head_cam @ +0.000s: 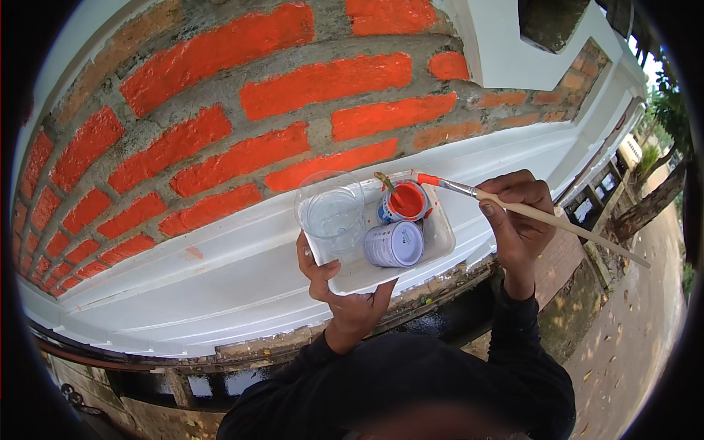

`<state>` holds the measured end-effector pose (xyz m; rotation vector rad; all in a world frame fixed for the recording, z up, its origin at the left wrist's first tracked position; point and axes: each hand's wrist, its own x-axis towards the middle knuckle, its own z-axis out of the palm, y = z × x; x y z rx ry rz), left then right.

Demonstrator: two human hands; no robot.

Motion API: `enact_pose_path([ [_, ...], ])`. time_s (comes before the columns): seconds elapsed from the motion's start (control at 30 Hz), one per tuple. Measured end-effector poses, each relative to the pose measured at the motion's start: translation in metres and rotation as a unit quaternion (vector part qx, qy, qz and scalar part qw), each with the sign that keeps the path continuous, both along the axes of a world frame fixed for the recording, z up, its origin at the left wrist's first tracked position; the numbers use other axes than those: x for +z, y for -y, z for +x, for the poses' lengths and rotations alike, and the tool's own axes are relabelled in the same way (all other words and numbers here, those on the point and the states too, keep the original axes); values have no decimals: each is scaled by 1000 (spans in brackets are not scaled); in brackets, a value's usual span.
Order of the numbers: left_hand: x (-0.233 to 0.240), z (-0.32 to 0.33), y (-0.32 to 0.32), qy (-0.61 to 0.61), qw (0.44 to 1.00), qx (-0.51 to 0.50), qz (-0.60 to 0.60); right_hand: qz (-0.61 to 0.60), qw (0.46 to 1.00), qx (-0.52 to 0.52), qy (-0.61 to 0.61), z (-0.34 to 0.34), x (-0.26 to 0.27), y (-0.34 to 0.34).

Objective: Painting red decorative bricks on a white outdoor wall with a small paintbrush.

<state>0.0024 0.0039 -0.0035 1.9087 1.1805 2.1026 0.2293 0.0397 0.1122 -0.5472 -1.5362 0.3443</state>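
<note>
My left hand [352, 308] holds a white plastic tray [352, 278] from below and at its left side. In the tray stand a clear plastic cup of clear liquid [330, 212], an opened can of orange-red paint [407, 201] with a small stick in it, and a lidded white can [393, 245]. My right hand [520, 214] grips the wooden handle of a paintbrush [473, 191]. The brush's bristles, coated in orange-red paint, are over the tray's top right, just right of the open can's rim.
A brick wall [269, 148] with orange-red painted bricks and grey mortar joints rises before me; a few bricks at the right look duller. White moulding [192, 286] runs beneath it. Below are dark water-filled channels [440, 319]. A path with fallen leaves [610, 352] and a tree trunk [654, 203] are at right.
</note>
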Motion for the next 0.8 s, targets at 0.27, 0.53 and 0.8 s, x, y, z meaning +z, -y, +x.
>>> enact_pose_path([
  [0.27, -4, 0, -3, 26, 999, -11, 33, -35, 999, 16, 6, 0, -9, -6],
  [0.53, 0, -2, 0, -2, 1000, 1, 14, -132, 972, 61, -184, -10, -17, -17],
  [0.8, -1, 1, -2, 24, 1000, 4, 21, -124, 943, 97, -293, -17, 7, -23],
])
